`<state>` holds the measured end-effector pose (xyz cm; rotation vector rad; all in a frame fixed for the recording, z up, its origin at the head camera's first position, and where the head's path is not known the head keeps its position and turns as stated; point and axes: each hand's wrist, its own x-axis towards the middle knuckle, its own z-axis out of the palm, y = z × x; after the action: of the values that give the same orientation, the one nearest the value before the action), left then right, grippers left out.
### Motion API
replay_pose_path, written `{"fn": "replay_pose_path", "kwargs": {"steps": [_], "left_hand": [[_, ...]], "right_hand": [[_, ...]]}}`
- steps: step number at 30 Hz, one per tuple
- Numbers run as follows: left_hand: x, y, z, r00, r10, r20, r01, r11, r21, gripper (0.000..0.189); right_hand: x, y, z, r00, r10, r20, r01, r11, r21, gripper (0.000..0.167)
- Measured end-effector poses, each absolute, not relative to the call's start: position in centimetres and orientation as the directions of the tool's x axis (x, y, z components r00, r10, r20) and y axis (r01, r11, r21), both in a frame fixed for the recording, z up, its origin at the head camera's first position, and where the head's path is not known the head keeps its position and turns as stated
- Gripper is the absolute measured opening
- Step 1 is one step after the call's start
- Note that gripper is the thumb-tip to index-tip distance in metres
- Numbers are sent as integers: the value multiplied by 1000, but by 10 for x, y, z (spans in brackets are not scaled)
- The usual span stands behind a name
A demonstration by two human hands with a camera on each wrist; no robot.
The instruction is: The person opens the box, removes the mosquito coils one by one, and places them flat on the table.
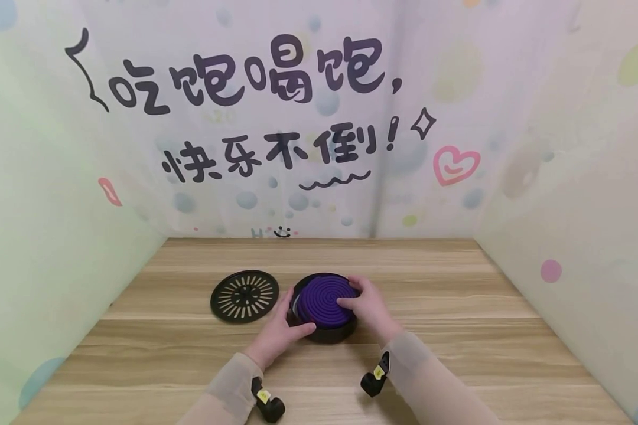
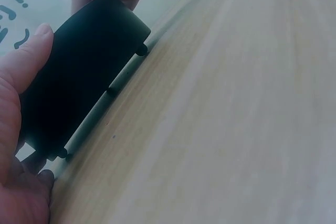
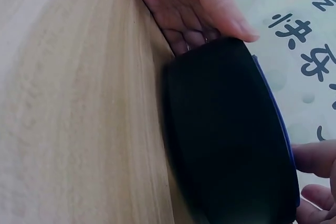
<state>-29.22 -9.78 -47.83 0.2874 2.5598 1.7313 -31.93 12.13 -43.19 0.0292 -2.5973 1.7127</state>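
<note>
A round black mosquito coil holder (image 1: 332,336) stands on the table, with small feet under its base in the left wrist view. Inside it a purple mosquito coil (image 1: 324,301) lies slightly tilted, near the rim. My left hand (image 1: 277,337) holds the holder's left side, thumb toward the front and fingers round the back. With my right hand (image 1: 373,307) I pinch the coil's right edge, the thumb on its top and the fingers at its far side. In the right wrist view the holder's black wall (image 3: 231,135) hides most of the coil.
Left of the holder lies a black slotted round lid (image 1: 244,296), flat on the wooden table (image 1: 446,354). A printed curtain (image 1: 298,130) closes off the back and sides. Small black wrist cameras (image 1: 268,404) sit on both sleeves.
</note>
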Motion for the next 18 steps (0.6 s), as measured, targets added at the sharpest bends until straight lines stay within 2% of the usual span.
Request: {"fn": "replay_pose_path", "kwargs": {"steps": [9,18], "left_hand": [[-294,-98,-480,-982,172,72,132,366,921,107],[-293,-97,-479,-984,167,67,125,367,922,106]], "right_hand": [[-312,121,-434,-993,18,115,-94,466,-880,56],[-310,118,-431,-986,58,157,-110,486,-867,61]]}}
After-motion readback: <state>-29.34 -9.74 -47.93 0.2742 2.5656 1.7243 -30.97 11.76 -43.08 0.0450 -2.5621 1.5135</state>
